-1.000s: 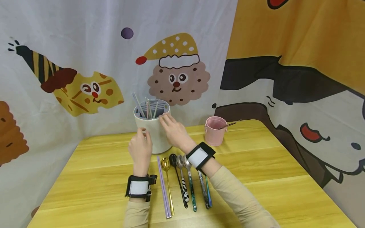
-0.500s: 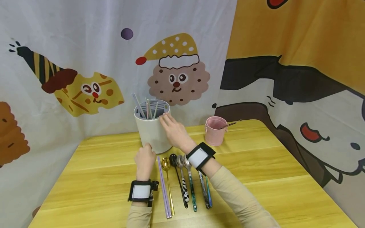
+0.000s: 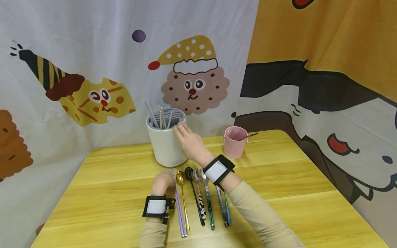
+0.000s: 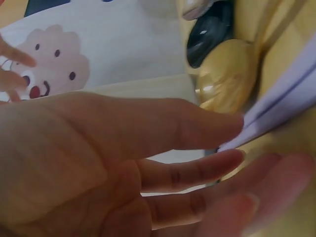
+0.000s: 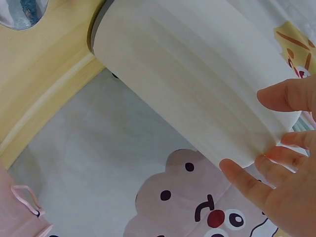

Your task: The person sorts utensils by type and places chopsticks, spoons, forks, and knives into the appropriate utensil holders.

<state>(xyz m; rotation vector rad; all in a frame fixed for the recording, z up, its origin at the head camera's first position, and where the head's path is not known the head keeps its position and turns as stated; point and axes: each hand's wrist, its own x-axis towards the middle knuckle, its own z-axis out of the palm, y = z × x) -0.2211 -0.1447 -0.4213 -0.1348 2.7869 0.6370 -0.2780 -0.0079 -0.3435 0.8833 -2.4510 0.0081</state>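
Observation:
My left hand [image 3: 162, 182] hovers at the upper end of a pair of purple chopsticks [image 3: 180, 217] lying on the table. In the left wrist view, its thumb and loosely bent fingers stand apart, with the thumb tip close to the chopsticks [image 4: 281, 101]; whether they touch, I cannot tell. Just right of the chopsticks lies a gold long-handled spoon [image 3: 180, 178]. My right hand [image 3: 190, 141] rests its extended fingers on the rim of a white cylindrical utensil holder [image 3: 167, 148]. Several pale sticks [image 3: 162, 117] stand inside the holder.
Beside the gold spoon lie a black spoon [image 3: 193, 193], a cow-print-handled spoon [image 3: 201, 203] and a green-handled spoon [image 3: 209, 203]. More handles [image 3: 222, 210] emerge from under the right wrist. A pink bucket [image 3: 234, 144] holding thin utensils stands at the back right, before a cartoon curtain [image 3: 108, 20].
My left hand has come down from the holder's front toward me, and now reaches over the chopsticks' upper end. My right hand has stayed on the rim.

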